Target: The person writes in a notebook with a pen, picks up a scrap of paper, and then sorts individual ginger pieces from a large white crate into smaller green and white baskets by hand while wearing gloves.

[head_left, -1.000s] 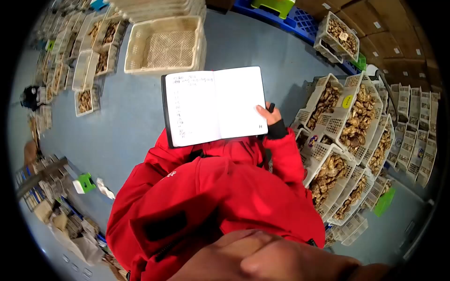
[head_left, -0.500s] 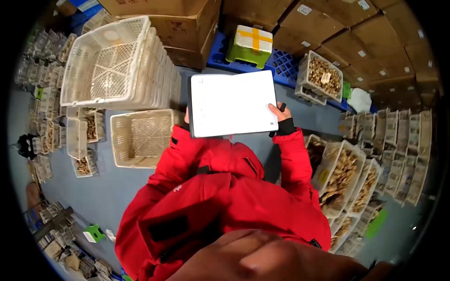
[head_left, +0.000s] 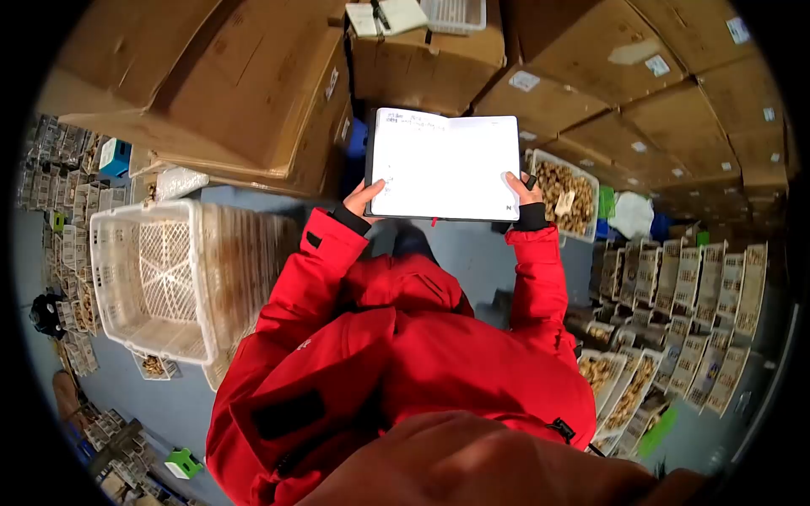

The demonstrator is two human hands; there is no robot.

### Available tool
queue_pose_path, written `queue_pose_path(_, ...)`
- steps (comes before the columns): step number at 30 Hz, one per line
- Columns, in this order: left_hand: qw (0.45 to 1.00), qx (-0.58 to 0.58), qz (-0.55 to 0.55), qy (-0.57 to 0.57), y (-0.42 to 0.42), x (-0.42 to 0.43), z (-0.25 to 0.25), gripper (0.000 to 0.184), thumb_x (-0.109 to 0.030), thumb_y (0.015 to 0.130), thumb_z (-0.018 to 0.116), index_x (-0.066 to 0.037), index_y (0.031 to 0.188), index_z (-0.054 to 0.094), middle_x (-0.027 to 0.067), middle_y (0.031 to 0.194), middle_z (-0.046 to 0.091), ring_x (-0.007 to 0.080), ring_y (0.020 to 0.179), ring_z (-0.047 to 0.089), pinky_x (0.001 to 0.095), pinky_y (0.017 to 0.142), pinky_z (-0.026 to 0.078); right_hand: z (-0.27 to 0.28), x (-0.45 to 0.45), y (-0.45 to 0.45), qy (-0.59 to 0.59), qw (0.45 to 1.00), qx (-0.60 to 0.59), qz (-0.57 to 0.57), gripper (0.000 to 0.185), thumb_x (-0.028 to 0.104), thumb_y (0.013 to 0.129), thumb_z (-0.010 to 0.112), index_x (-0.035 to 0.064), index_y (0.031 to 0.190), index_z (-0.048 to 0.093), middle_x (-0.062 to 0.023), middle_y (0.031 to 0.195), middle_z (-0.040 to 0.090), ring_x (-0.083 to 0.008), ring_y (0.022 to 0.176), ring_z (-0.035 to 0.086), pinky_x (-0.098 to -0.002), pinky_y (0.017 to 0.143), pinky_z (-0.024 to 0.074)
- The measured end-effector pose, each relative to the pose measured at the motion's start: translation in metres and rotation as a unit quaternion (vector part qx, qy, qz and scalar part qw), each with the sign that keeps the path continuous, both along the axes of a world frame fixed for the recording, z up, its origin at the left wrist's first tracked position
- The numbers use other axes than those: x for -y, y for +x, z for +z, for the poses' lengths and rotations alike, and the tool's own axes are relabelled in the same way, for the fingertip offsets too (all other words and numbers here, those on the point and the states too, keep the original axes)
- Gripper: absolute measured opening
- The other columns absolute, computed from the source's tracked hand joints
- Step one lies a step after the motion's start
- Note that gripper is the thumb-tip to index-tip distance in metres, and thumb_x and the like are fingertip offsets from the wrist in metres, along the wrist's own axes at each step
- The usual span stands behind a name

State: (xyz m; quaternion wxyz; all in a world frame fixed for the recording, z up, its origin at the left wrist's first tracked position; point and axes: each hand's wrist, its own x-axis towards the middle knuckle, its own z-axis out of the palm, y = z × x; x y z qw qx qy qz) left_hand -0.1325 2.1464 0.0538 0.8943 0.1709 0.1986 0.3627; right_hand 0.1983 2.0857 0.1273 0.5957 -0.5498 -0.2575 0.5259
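Observation:
An open notebook [head_left: 445,169] with a dark cover is held up in front of my chest. Some handwriting shows at the top of its left page, while the right page looks almost blank. My left hand [head_left: 364,199] grips the lower left edge, thumb over the page. At the right edge, my right hand [head_left: 525,188] clasps the notebook with its thumb on the paper. A dark pen-like object [head_left: 530,181] sticks out by the fingers of that hand. Both wrists have black cuffs below red sleeves.
Cardboard boxes [head_left: 574,101] are stacked ahead; one carries another open notebook [head_left: 386,17] and a white basket [head_left: 456,15]. Stacked white crates [head_left: 152,278] stand on the left. A crate of mushroom-like brown pieces [head_left: 564,190] lies beyond my right hand, with more crates [head_left: 620,388] at lower right.
I have moved forward toward the boxes, and the stacked crates now sit lower in view. The notebook is slightly right and higher; my left thumb now shows on its page.

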Motion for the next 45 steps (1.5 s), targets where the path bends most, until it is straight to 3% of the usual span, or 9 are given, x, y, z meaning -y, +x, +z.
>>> queue_pose_path(6, 0.989, -0.145, 0.016, 0.033, 0.073, -0.116, 0.061, 0.046, -0.018, 0.091, 0.047, -0.017, 0.134, 0.031, 0.0104, 0.127, 0.044, 0.0285, 0.112, 0.050, 0.0477, 0.083, 0.048, -0.001, -0.153, 0.080, -0.017, 0.999, -0.044, 0.008, 0.023, 0.010, 0.074, 0.067, -0.0018, 0.092, 0.061, -0.0108, 0.086, 0.064, -0.0202, 0.071, 0.062, -0.0311, 0.065, 0.0506)
queue_pose_path(9, 0.987, -0.153, 0.046, -0.006, 0.110, -0.180, 0.051, 0.041, -0.020, 0.091, 0.047, -0.016, 0.130, 0.034, 0.0096, 0.125, 0.046, 0.0297, 0.109, 0.051, 0.0435, 0.078, 0.051, -0.035, -0.221, 0.137, -0.043, 0.996, -0.078, 0.031, 0.040, 0.019, 0.077, 0.066, -0.0039, 0.109, 0.054, -0.0137, 0.096, 0.062, -0.0230, 0.081, 0.063, -0.0334, 0.073, 0.0515)
queue_pose_path(16, 0.971, -0.089, 0.181, -0.125, 0.156, -0.278, -0.013, 0.032, -0.005, 0.086, 0.051, -0.003, 0.116, 0.038, 0.0204, 0.119, 0.043, 0.0401, 0.108, 0.047, 0.0485, 0.086, 0.048, -0.099, -0.326, 0.184, -0.083, 0.987, -0.136, 0.011, 0.041, 0.021, 0.074, 0.071, -0.0043, 0.104, 0.059, -0.0123, 0.096, 0.063, -0.0219, 0.079, 0.062, -0.0302, 0.073, 0.0489)
queue_pose_path(19, 0.970, -0.067, 0.218, -0.081, 0.159, -0.291, -0.016, 0.014, 0.001, 0.084, 0.048, 0.001, 0.095, 0.040, 0.0211, 0.104, 0.047, 0.0404, 0.107, 0.048, 0.0495, 0.090, 0.046, -0.130, -0.358, 0.198, -0.050, 0.988, 0.142, -0.018, 0.034, 0.029, 0.074, 0.071, -0.0003, 0.089, 0.064, -0.0082, 0.084, 0.064, -0.0158, 0.076, 0.058, -0.0243, 0.072, 0.0442)
queue_pose_path(24, 0.982, -0.095, 0.138, -0.088, 0.156, -0.283, -0.008, 0.020, -0.012, 0.088, 0.048, 0.000, 0.103, 0.042, 0.0230, 0.113, 0.049, 0.0350, 0.109, 0.051, 0.0441, 0.092, 0.045, -0.099, -0.359, 0.193, -0.069, 0.921, 0.380, -0.042, 0.035, 0.032, 0.076, 0.064, 0.0105, 0.103, 0.061, -0.0168, 0.092, 0.063, -0.0261, 0.082, 0.061, -0.0350, 0.074, 0.0467)
queue_pose_path(26, 0.976, -0.163, 0.098, -0.109, 0.155, -0.265, 0.002, 0.030, -0.020, 0.089, 0.048, -0.001, 0.111, 0.041, 0.0206, 0.116, 0.050, 0.0323, 0.109, 0.051, 0.0423, 0.093, 0.044, -0.039, -0.340, 0.157, -0.010, 0.778, 0.622, -0.089, 0.032, 0.022, 0.077, 0.060, 0.0079, 0.106, 0.057, -0.0192, 0.090, 0.061, -0.0343, 0.084, 0.059, -0.0392, 0.074, 0.0469)
queue_pose_path(29, 0.977, -0.171, 0.035, -0.122, 0.157, -0.237, -0.005, 0.046, -0.031, 0.088, 0.052, -0.002, 0.122, 0.039, 0.0207, 0.119, 0.050, 0.0314, 0.109, 0.052, 0.0413, 0.092, 0.044, 0.023, -0.339, 0.117, 0.047, 0.734, 0.677, -0.039, 0.031, 0.009, 0.072, 0.059, 0.0083, 0.103, 0.056, -0.0183, 0.093, 0.058, -0.0366, 0.088, 0.055, -0.0441, 0.076, 0.0448)
queue_pose_path(34, 0.983, -0.145, -0.026, -0.113, 0.191, -0.230, 0.012, 0.053, -0.040, 0.090, 0.047, -0.001, 0.125, 0.038, 0.0230, 0.120, 0.049, 0.0323, 0.106, 0.054, 0.0417, 0.088, 0.046, 0.005, -0.375, 0.063, 0.275, 0.616, 0.718, 0.173, 0.027, 0.016, 0.071, 0.062, 0.0114, 0.097, 0.060, -0.0136, 0.103, 0.055, -0.0316, 0.097, 0.052, -0.0420, 0.078, 0.0428)
queue_pose_path(45, 0.984, -0.042, 0.048, -0.167, 0.257, -0.306, -0.008, 0.027, -0.014, 0.093, 0.037, 0.006, 0.111, 0.038, 0.0265, 0.118, 0.048, 0.0341, 0.111, 0.050, 0.0432, 0.095, 0.042, -0.060, -0.371, 0.082, 0.251, 0.687, 0.674, 0.105, 0.026, 0.016, 0.075, 0.065, 0.0149, 0.100, 0.062, -0.0175, 0.109, 0.053, -0.0323, 0.086, 0.058, -0.0377, 0.072, 0.0494)
